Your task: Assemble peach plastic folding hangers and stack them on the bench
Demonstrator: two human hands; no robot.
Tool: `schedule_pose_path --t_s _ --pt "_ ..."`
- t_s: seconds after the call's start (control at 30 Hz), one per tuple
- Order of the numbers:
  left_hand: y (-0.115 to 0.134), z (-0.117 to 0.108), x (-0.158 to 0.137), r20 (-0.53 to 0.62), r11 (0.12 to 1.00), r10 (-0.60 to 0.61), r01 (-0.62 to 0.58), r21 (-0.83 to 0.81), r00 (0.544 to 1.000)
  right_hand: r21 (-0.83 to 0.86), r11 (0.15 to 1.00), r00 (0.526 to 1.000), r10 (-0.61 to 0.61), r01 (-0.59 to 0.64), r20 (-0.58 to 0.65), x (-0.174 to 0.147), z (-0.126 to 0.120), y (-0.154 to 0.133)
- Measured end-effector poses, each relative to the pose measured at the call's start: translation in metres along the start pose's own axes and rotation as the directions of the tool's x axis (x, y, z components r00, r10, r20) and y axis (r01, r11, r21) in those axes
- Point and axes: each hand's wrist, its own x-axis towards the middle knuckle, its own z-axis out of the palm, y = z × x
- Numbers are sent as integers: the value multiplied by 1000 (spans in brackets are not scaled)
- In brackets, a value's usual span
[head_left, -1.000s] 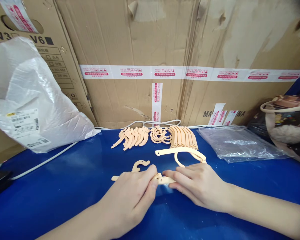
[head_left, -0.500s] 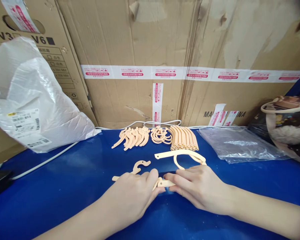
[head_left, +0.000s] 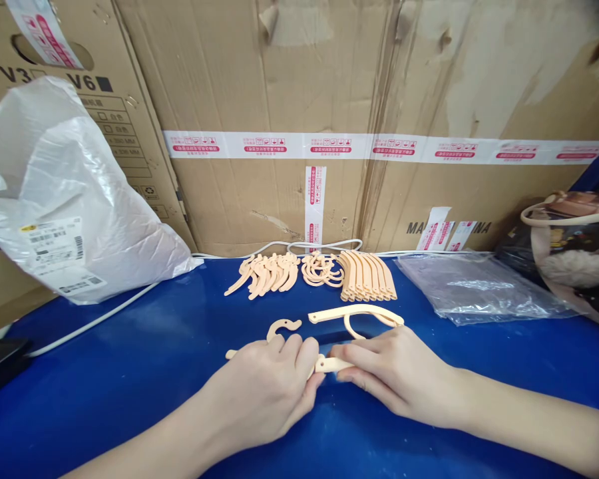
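My left hand [head_left: 264, 386] is closed with the thumb and fingers pinching a small beige piece, mostly hidden by the fingers. Against it lies the holed end of a beige hanger arm [head_left: 332, 364], which my right hand [head_left: 404, 379] grips from the other side. Just beyond my left knuckles shows a beige hanger hook [head_left: 285, 324]; whether it joins the held piece is hidden. A long curved beige hanger arm [head_left: 354, 311] with a hole at its left end reaches past my right fingers, and a curved hook [head_left: 352, 327] shows under it.
On the blue table [head_left: 144, 379], short curved pieces [head_left: 269, 274], hooks [head_left: 321, 269] and long hanger arms [head_left: 367, 275] lie in groups. A clear plastic bag [head_left: 474, 286] and a handbag [head_left: 569, 246] are right; a white mailer bag [head_left: 70, 199] and cable [head_left: 94, 319] are left. Cardboard [head_left: 259, 199] stands behind.
My left hand has shifted slightly right, covering more of the hook and the small piece. The long arm by my right hand has tilted and dropped a little at its right end.
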Motion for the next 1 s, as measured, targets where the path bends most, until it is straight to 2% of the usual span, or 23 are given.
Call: schedule_pose_path --t_s 0.37,0.6,0.73,0.9,1.0 --pt "-2 0 -1 -71 986 -46 34 -163 996 -26 1000 1000 -5 5 1 -1 2 1" --pt "1 -1 -2 -89 987 -35 20 -162 995 -26 999 1000 -18 18 -8 -2 3 -1" --pt "2 -1 -3 -75 984 -33 20 -176 997 -86 994 998 -64 62 -24 -5 4 -1" --pt "4 -3 -4 -65 978 47 -60 -202 997 -183 971 987 -161 154 -21 -6 3 -2" --pt "4 -4 -5 -49 965 47 -58 -256 998 -223 962 979 -184 159 -93 -5 1 -1"
